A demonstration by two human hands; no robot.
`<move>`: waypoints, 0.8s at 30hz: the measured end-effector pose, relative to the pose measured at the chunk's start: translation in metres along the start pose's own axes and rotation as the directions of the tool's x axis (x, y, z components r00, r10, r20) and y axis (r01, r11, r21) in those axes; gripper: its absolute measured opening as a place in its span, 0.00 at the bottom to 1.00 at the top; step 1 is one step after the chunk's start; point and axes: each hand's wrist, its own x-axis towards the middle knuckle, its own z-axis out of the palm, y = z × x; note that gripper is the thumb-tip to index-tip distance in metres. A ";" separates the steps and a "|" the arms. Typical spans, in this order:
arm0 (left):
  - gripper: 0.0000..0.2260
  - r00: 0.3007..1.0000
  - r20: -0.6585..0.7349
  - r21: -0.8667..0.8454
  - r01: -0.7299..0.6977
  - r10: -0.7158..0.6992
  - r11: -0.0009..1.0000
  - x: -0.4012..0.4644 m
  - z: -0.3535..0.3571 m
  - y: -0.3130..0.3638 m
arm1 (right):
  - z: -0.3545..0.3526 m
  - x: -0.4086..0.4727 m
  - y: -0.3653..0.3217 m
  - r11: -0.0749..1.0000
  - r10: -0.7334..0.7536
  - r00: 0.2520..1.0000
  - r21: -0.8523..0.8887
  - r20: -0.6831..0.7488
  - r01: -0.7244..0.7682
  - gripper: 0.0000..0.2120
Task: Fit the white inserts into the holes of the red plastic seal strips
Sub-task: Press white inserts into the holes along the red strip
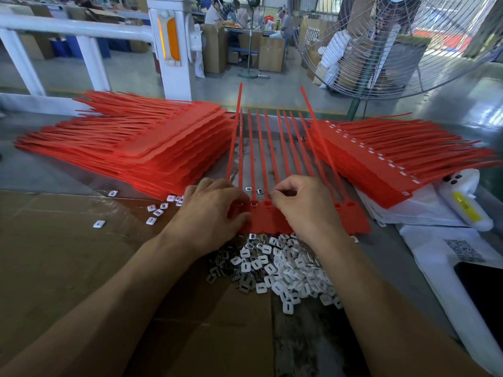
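Head view: the left hand (215,210) lies with curled fingers pressing the head end of the red strip set (272,216), while the right hand (302,205) pinches down at a hole, apparently with a white insert between thumb and forefinger, though the piece itself is hidden. At 6 o'clock from the hands lies the insert pile (283,268); unfilled strips (136,142) are stacked at 10 o'clock, fitted ones (402,164) at 2 o'clock. The risk, as I judge it: an insert seated tilted or reversed could jam or pop out, and a loose left press would let the set slide, skipping a hole
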 end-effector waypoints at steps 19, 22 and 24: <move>0.17 1.000 -0.005 -0.001 0.007 -0.007 1.000 0.000 0.001 0.002 | -0.004 -0.002 -0.006 0.974 -0.039 0.996 -0.218 0.081 0.055 0.07; 0.18 1.000 -0.001 -0.005 0.007 -0.007 1.000 0.000 0.000 0.001 | -0.007 -0.004 -0.005 0.978 -0.052 0.995 -0.199 0.080 0.067 0.09; 0.19 1.000 0.014 -0.004 0.012 -0.012 1.000 0.001 0.000 0.001 | -0.008 -0.006 -0.005 0.980 -0.075 0.994 -0.181 0.079 0.088 0.10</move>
